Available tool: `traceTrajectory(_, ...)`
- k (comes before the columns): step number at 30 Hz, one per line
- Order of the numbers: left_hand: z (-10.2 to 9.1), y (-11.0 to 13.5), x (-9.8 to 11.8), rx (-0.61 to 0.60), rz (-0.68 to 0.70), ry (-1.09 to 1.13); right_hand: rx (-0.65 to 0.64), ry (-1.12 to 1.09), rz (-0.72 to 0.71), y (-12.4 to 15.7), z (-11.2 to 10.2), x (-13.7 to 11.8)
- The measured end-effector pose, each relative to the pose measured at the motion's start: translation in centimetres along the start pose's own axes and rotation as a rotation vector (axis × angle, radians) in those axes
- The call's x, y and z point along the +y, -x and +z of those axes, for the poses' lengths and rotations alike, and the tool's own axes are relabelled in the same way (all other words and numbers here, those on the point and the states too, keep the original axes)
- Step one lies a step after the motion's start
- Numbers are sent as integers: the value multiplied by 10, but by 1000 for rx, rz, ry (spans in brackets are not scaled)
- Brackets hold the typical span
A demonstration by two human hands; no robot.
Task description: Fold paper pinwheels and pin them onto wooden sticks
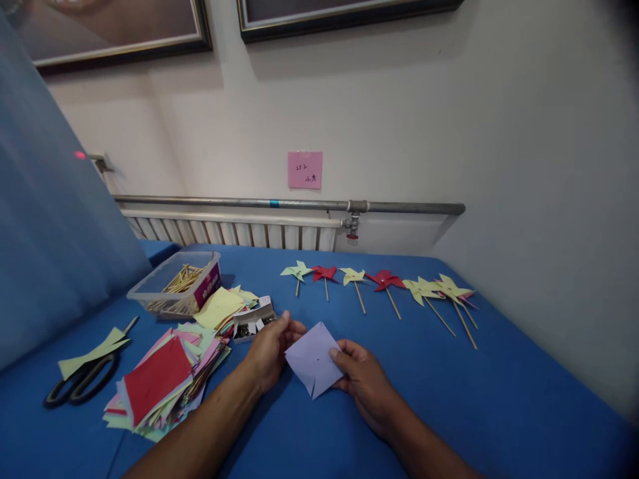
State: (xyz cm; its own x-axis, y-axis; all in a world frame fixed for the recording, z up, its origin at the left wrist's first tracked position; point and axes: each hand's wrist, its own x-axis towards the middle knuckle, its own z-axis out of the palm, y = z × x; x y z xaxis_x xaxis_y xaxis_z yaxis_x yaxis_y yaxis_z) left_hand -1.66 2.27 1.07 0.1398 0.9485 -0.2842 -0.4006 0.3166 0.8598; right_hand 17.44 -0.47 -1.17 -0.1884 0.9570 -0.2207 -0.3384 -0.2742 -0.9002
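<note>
A lilac paper square (309, 356) with slits cut in from its corners and a small dark mark in the middle is held up over the blue table. My right hand (367, 379) pinches its right corner, thumb on the front and fingers behind. By the left corner is my left hand (272, 349), loosely curved with the thumb apart from the fingers; whether its fingertips touch the back of the paper is hidden. Just beyond that hand sits a small open box (252, 322) of dark metal pins.
Stacked coloured paper squares (157, 379) and a second pile (219, 307) lie left. Near them are black-handled scissors (84, 382) under a pale green paper strip (92, 354), and a clear tub (144, 293) of sticks. Several finished pinwheels, including a red one (384, 279), lie along the back.
</note>
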Motion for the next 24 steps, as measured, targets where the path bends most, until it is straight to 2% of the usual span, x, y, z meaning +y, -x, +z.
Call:
traceTrajectory(10,3,6,2,-56,71,-132,26,25,4,-3,1,2)
traceTrajectory(17,10,5,-3,18,98,-202,-2,4,-12,1,2,0)
traceTrajectory(24,12,7,-3,67,82,-96,-49,-104,-69,9,9,-8)
